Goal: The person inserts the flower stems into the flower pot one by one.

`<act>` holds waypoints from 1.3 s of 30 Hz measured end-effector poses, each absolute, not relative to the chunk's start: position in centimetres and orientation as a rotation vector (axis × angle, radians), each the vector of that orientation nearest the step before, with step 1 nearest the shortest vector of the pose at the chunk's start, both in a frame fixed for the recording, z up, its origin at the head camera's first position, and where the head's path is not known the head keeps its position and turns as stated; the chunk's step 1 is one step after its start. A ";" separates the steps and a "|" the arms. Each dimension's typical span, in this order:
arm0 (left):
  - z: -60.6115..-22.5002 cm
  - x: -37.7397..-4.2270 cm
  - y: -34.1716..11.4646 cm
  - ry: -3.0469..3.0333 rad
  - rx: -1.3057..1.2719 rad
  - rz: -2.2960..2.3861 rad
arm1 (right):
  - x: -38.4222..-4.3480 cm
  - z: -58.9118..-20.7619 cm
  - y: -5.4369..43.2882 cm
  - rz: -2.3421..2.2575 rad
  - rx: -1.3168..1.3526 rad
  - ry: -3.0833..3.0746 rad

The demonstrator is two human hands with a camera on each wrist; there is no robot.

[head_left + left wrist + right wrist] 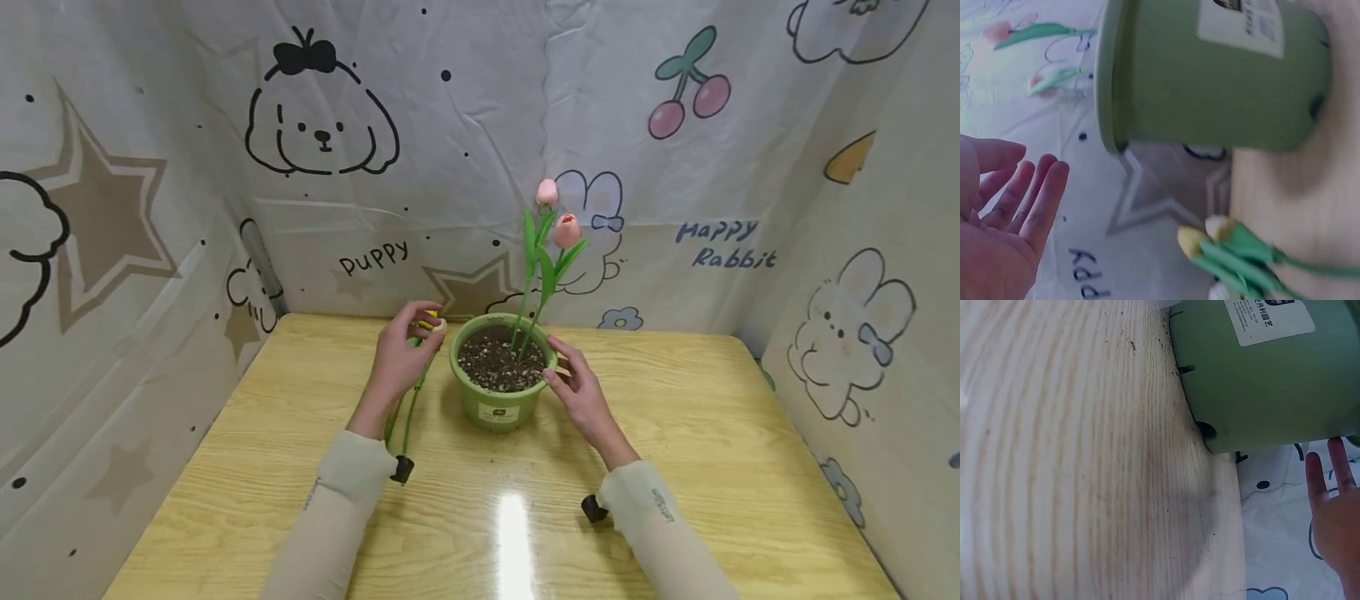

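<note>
A green flowerpot filled with dark soil stands upright on the table. Two pink tulips with green leaves, a lower one and a higher one, rise from the soil. Left of the pot, my left hand hovers over other tulips; its fingers are loosely bent and hold nothing in the left wrist view. A yellow tulip and a white-tipped tulip lie on the table there, partly hidden by that hand in the head view. My right hand touches the pot's right rim with extended fingers.
The light wooden table ends at a printed cloth backdrop close behind the pot. Cloth also hangs at both sides. A black wrist camera is on the left sleeve, another camera on the right.
</note>
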State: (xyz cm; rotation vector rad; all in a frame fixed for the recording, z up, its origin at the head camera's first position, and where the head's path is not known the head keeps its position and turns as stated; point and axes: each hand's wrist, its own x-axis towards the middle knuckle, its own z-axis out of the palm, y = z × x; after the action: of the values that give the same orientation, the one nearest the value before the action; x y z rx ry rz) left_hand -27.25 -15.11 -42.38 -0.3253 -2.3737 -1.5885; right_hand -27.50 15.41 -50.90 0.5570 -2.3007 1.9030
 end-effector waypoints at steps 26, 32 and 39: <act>-49.8 -20.0 -26.6 -2.812 0.060 -1.356 | -27.6 -51.1 15.6 1.899 0.569 -2.298; -50.7 -19.8 -27.5 -2.902 0.112 -1.376 | -27.6 -51.1 15.6 1.900 0.561 -2.295; -51.7 -20.3 -27.5 -2.959 0.143 -1.373 | -27.6 -51.0 15.5 1.926 0.553 -2.290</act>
State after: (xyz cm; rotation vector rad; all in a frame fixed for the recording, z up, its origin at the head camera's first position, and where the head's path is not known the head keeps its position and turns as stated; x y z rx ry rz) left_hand -20.28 -27.50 -51.65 0.1427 -2.9587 -1.3734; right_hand -27.59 15.52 -50.96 0.5532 -2.2900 1.9255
